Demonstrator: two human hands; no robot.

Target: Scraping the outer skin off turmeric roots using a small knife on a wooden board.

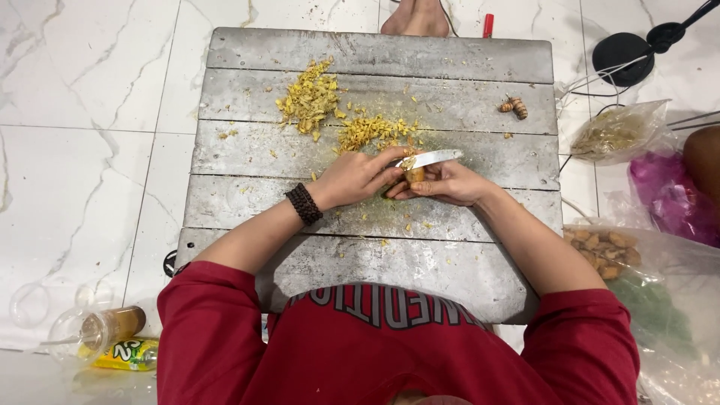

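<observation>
I sit at a low grey wooden slat board (pixel 480 277). My left hand (pixel 356 178), with a black bead bracelet on the wrist, is closed around the handle of a knife (pixel 435 157); its blade points right. My right hand (pixel 446 184) pinches a small orange-yellow root piece (pixel 414 175) just under the blade. The two hands touch at the middle of the board. Two heaps of yellow peelings (pixel 311 97) (pixel 371 131) lie beyond my hands. A whole small root (pixel 514 106) lies at the far right of the board.
To the right on the marble floor are a clear bag of scraps (pixel 615 135), a pink bag (pixel 671 199) and a clear bag of root pieces (pixel 604 251). A black round stand base (pixel 622 56) with cables is at far right. A plastic bottle (pixel 97 330) lies near left. Another person's foot (pixel 416 19) rests beyond the board.
</observation>
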